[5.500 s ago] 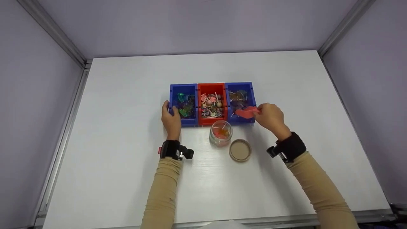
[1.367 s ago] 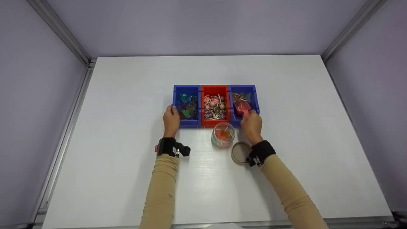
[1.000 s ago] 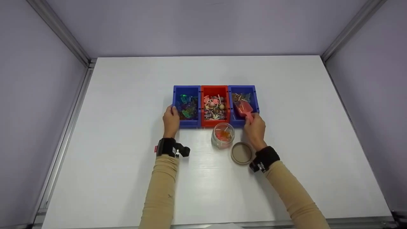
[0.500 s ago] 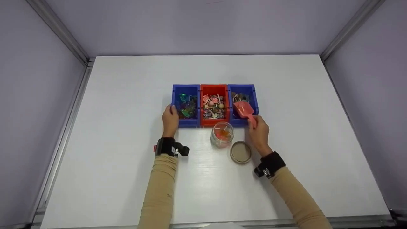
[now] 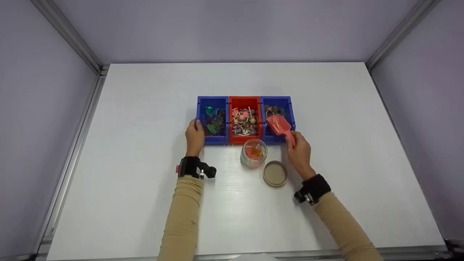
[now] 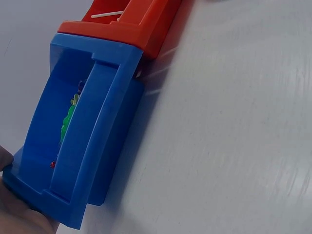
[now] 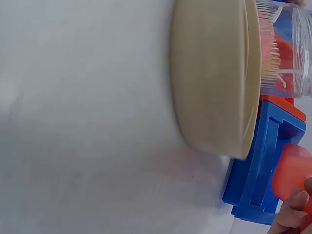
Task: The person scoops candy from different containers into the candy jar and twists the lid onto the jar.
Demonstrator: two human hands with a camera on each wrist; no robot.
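My left hand [image 5: 195, 137] grips the side wall of the left blue bin [image 6: 105, 122], its thumb at the rim. That bin holds green and dark wrapped candies [image 5: 214, 127]. In my right hand [image 5: 300, 154] is the handle of a pink scoop [image 5: 278, 124]. Its bowl is over the right blue bin [image 5: 271, 139], which holds wrapped lollipops [image 5: 272, 110]. Whether the scoop bears anything is hard to tell. A glass jar [image 5: 250, 161] with red and orange lollipops stands uncovered before the bins. Its round beige lid [image 5: 274, 174] lies beside it.
Between the blue bins, a red bin [image 5: 244, 139] of mixed lollipops joins the row. All stand on a white table [image 5: 232, 217] with pale walls [image 5: 232, 32] behind and at both sides. In the right wrist view the lid [image 7: 209, 73] partly covers the jar.
Over the last second my right hand has drawn back and to the right, and the scoop's bowl shows brighter above the right bin. My left hand has kept its place.
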